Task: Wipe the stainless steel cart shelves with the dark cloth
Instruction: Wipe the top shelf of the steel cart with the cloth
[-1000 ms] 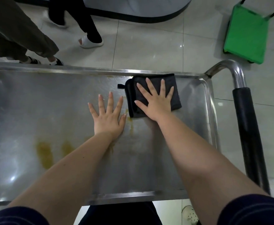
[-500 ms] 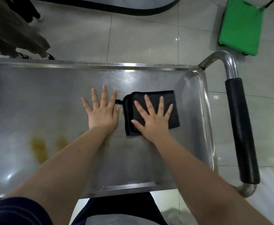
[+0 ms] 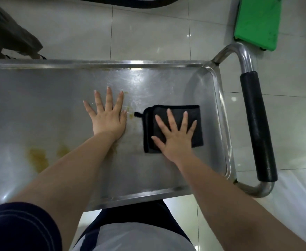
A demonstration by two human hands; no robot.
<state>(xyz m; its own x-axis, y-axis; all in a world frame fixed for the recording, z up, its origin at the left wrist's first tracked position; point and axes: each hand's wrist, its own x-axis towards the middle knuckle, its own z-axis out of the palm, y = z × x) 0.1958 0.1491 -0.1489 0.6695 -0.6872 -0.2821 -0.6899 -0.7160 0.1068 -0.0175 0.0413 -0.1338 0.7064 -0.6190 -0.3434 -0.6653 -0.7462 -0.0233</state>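
The right hand [image 3: 175, 138] presses flat, fingers straight, on the dark cloth [image 3: 194, 122]; the left hand [image 3: 108, 118] lies flat on the cart shelf [image 3: 58, 105].

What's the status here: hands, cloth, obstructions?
Right hand flat, pressing folded dark cloth onto stainless steel cart shelf. Left hand flat on bare steel beside it. Yellow-brown stains unwiped at left; nothing blocking.

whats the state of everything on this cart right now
dark cloth: folded, flat on the shelf
right hand: fingers spread, pressing the cloth
left hand: fingers spread, flat on bare steel
shelf: yellowish stains near the left arm
cart handle: untouched
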